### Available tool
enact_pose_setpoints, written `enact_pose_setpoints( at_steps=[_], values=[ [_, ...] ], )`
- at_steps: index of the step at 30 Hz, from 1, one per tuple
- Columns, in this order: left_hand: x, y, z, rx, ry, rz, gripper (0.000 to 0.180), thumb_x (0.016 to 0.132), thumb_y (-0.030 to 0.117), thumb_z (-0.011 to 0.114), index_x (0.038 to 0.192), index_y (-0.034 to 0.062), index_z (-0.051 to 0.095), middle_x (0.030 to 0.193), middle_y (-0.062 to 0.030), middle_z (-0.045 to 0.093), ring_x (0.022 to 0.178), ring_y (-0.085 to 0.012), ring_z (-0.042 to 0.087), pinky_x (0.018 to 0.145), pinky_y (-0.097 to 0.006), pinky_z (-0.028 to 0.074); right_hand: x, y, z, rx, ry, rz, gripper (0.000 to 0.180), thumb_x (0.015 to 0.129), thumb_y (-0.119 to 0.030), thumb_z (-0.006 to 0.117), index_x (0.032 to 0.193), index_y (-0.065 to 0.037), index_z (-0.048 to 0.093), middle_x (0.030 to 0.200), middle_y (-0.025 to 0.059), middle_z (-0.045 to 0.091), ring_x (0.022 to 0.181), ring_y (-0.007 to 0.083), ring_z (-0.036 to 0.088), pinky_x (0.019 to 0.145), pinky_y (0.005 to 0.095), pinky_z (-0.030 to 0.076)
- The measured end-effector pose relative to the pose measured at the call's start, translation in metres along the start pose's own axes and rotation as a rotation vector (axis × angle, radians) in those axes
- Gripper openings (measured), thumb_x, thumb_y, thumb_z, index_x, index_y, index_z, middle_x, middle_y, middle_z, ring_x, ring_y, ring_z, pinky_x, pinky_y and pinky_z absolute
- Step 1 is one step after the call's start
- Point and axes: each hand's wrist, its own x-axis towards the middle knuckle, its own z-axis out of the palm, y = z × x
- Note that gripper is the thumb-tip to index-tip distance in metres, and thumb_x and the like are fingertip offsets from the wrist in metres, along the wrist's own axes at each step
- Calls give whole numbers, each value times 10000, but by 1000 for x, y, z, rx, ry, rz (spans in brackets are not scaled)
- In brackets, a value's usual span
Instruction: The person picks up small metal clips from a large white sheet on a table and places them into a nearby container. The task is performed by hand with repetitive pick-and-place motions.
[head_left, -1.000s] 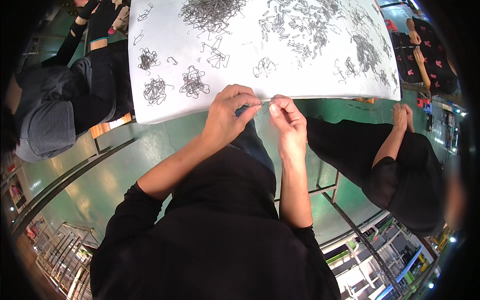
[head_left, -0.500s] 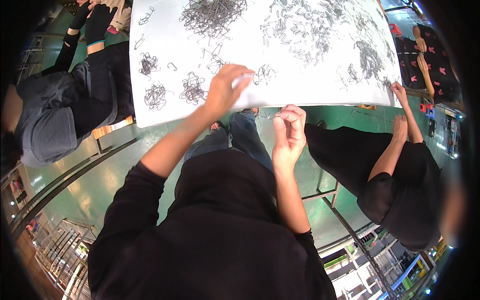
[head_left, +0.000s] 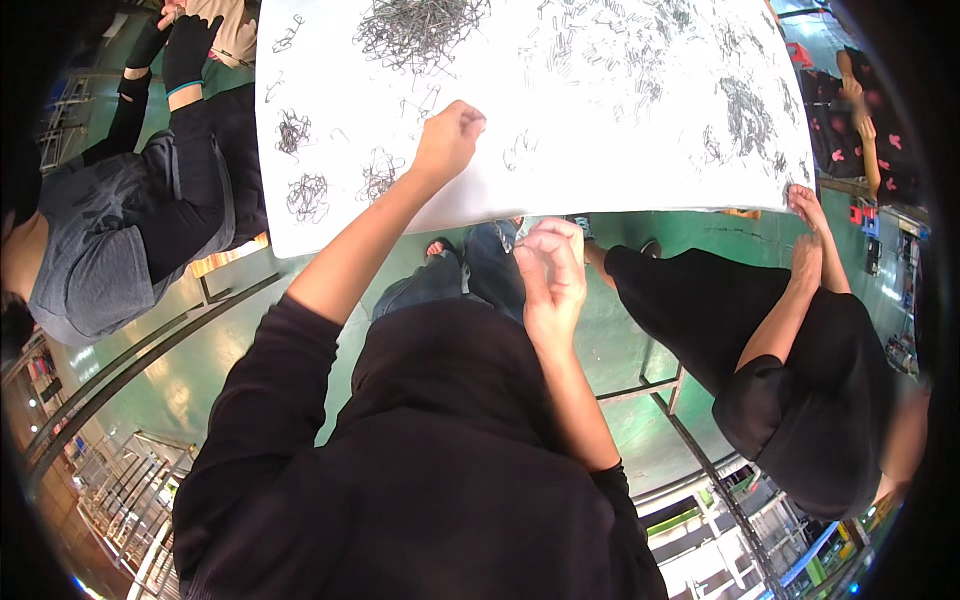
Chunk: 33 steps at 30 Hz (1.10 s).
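My left hand [head_left: 446, 146] is over the white tabletop [head_left: 470, 185], thumb and fingers pinched together; whatever they hold is hidden or too small to name. Just off the table's near edge, my right hand [head_left: 553, 275] is raised with its fingers curled toward the thumb in a pinch, and its contents cannot be made out. Beside my left hand lie a loose cluster of thin dark bent loops [head_left: 380, 175] and a small sparse group of loops [head_left: 520, 150]. Farther back is a large tangled heap of the same dark loops [head_left: 420, 32].
Many short dark pieces [head_left: 640, 60] spread over the table's right half. Small piles of loops [head_left: 307, 197] lie at the left. A person in dark gloves [head_left: 190, 50] stands left; another person in black [head_left: 800, 400] works at the right corner. Metal rails [head_left: 130, 350] run behind.
My left hand has drawn slightly left and away from me, its fingers closing together. My right hand has shifted a little left and down. The small loop group looks sparser.
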Motion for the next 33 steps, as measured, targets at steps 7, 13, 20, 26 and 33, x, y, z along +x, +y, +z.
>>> enact_pose_setpoints(
  at_steps=[7, 13, 20, 26, 33],
  values=[
    [-98, 40, -34, -575, -244, -142, 213, 894, 123, 653, 1033, -39, 651, 908, -66, 687, 793, -120, 632, 713, -244, 510, -9, 11, 12, -68, -40, 121, 79, 849, -21, 651, 912, -42, 608, 1013, 58, 543, 949, 167, 569, 770, 277, 462],
    [-135, 63, -48, -454, -203, -90, 210, 885, 132, 674, 1017, -32, 681, 895, -71, 693, 766, -73, 617, 594, -214, 510, -13, 11, 22, -93, -7, 51, 52, 847, -55, 665, 890, -52, 636, 994, 55, 548, 867, 156, 524, 687, 267, 423],
    [-148, 57, -48, -324, -41, 217, 145, 847, 62, 683, 987, 48, 717, 1106, -67, 633, 827, -106, 619, 694, -238, 517, -19, 14, 27, -109, -29, 32, 79, 848, -86, 670, 915, -53, 646, 993, 53, 562, 875, 151, 534, 685, 268, 430],
    [-158, 50, -47, -256, 24, 233, 154, 822, 28, 685, 958, 77, 735, 1013, -47, 622, 860, -129, 604, 735, -267, 495, 28, 37, 15, -160, -207, 97, 132, 882, -135, 639, 961, -31, 649, 963, 76, 606, 834, 162, 585, 721, 289, 471],
    [-166, 53, -43, -266, 73, 192, 133, 803, 46, 704, 930, 75, 729, 915, -51, 660, 836, -196, 618, 711, -301, 492, 156, 89, 93, -676, -599, -228, 105, 869, -139, 616, 949, -89, 661, 940, 103, 626, 877, 283, 633, 743, 385, 500]
  ],
)
